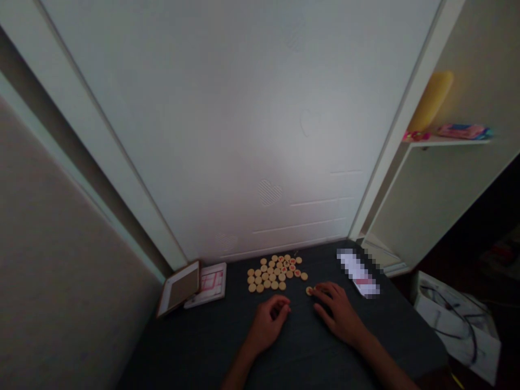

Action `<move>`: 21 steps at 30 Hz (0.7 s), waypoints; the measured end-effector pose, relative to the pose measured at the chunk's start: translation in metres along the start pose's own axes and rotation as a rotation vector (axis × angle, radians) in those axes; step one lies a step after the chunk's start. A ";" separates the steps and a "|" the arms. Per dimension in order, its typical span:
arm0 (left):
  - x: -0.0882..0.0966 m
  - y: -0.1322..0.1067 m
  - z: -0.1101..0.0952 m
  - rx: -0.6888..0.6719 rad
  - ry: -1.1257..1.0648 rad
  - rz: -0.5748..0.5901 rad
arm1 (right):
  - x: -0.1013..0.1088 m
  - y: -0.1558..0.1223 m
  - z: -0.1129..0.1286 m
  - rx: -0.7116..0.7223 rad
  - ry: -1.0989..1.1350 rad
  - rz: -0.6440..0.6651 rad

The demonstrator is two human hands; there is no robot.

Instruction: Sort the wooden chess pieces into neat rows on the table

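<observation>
Several round wooden pieces (pixel 266 284), which look like Chinese chess pieces, lie in a loose group on the dark table. Some have red characters facing up; others look plain. My left hand (pixel 268 319) is just in front of the group, its fingers curled in towards the thumb; whether anything is between them I cannot make out. To the right, my right hand (pixel 338 311) rests low over the table with its fingers stretched out and apart. Its fingertips are at a wooden piece with a red mark (pixel 309 291), and another piece beside it is partly covered by the fingers.
At the table's left lie an open wooden-edged box part (pixel 179 290) and a flat box with red printed lines (pixel 212 283). A pixelated white object (pixel 359 273) lies at the right. A white panel (pixel 260 135) stands behind the table. Cables fill a white box (pixel 459 325) at lower right.
</observation>
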State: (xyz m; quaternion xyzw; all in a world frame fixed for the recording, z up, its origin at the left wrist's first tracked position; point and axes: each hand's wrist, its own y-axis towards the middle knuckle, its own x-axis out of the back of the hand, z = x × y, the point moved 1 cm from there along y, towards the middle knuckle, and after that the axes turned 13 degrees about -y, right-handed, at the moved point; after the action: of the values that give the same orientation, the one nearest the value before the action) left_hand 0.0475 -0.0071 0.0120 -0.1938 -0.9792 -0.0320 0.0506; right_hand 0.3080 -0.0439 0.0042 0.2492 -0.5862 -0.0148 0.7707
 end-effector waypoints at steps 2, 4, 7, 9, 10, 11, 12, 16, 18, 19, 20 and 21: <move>0.000 0.000 0.000 0.003 0.003 -0.006 | 0.001 0.008 -0.002 -0.028 0.014 -0.044; 0.000 0.000 0.000 -0.002 0.007 -0.012 | 0.002 0.025 -0.005 -0.050 0.018 -0.081; 0.000 0.000 0.001 -0.014 0.016 -0.017 | -0.002 0.064 -0.011 -0.020 -0.010 -0.020; 0.000 0.000 0.001 -0.015 0.014 -0.020 | -0.007 0.092 -0.016 0.000 -0.018 0.007; 0.000 0.000 0.001 -0.012 0.009 -0.021 | -0.011 0.104 -0.018 0.008 -0.023 0.019; 0.001 -0.001 0.001 -0.009 0.001 -0.020 | -0.014 0.113 -0.020 0.019 -0.028 0.032; 0.001 -0.001 0.001 -0.005 -0.008 -0.018 | -0.018 0.121 -0.022 0.028 -0.034 0.045; 0.002 -0.001 0.002 -0.002 -0.025 -0.016 | -0.029 0.133 -0.031 0.031 -0.069 0.079; 0.003 -0.001 0.004 -0.005 -0.021 -0.024 | -0.033 0.135 -0.035 0.024 -0.083 0.082; 0.003 -0.001 0.005 -0.006 -0.020 -0.027 | -0.034 0.136 -0.037 0.022 -0.087 0.082; 0.003 -0.001 0.006 -0.007 -0.022 -0.030 | -0.035 0.137 -0.037 0.023 -0.089 0.081; 0.003 -0.001 0.007 -0.009 -0.026 -0.031 | -0.036 0.139 -0.037 0.026 -0.088 0.081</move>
State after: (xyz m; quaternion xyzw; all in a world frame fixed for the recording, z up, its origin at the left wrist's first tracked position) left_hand 0.0434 -0.0058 0.0051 -0.1793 -0.9825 -0.0347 0.0363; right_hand 0.2929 0.1025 0.0202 0.2342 -0.6292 0.0129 0.7410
